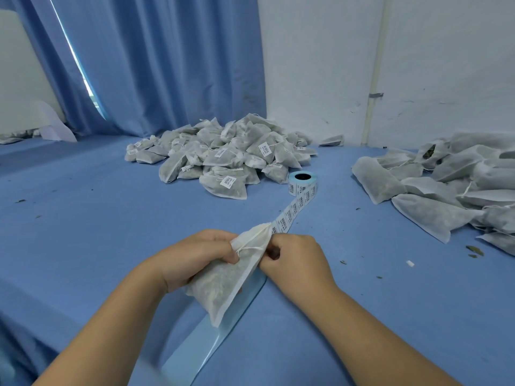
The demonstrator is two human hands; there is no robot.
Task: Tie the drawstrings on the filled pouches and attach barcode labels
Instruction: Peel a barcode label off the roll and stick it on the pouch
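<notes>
Label strip [292, 211] coming off the label roll [302, 181]: repeated white stickers, each with black barcode bars and a line of small print, too small to read. The same white barcode stickers sit on pouches in the far pile [195, 162], e.g. front sticker [228, 181], middle sticker [221, 152] and upper sticker [265, 149]. The bars are clear but the characters beside them are illegible. No readable word, brand or number.

Head-worn view, forward-down, near table [83, 218]
</notes>
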